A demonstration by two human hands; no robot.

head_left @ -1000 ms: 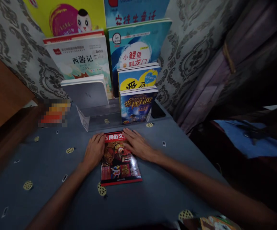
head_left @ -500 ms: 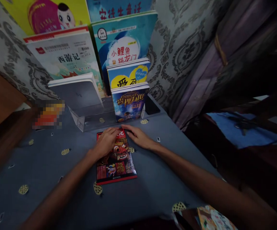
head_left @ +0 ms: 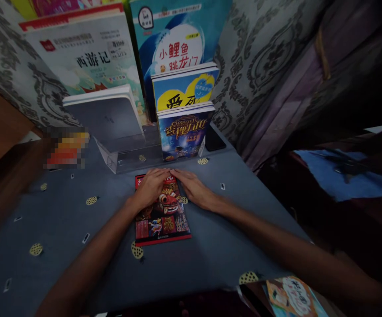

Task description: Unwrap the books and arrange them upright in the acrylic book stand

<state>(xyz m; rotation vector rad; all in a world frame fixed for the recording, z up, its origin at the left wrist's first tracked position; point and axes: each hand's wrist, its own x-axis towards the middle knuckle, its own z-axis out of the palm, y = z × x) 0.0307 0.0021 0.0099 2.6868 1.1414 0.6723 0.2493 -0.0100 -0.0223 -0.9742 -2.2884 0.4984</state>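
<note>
A red and black book (head_left: 168,223) with a dragon-like mask on its cover lies flat on the blue-grey tablecloth (head_left: 105,268). Across its upper part rests my left hand (head_left: 153,185), palm down with fingers stretched, covering some of the title. My right hand (head_left: 194,187) is at the book's upper right corner, fingers extended. Its fingertips touch or nearly touch those of my left hand at the top edge. Neither hand grips the book.
Behind the hands, a clear stand (head_left: 127,160) holds a grey book (head_left: 108,116) and a blue book (head_left: 186,134), with taller books behind. A dark flat object (head_left: 214,140) lies right of it. At the bottom right is a colourful book (head_left: 293,297); a blue cloth (head_left: 349,180) lies beyond the table.
The camera view has tilted lower and closer to the stand. My right hand's fingertips have moved slightly left, toward my left hand, along the book's top edge. The book still lies flat.
</note>
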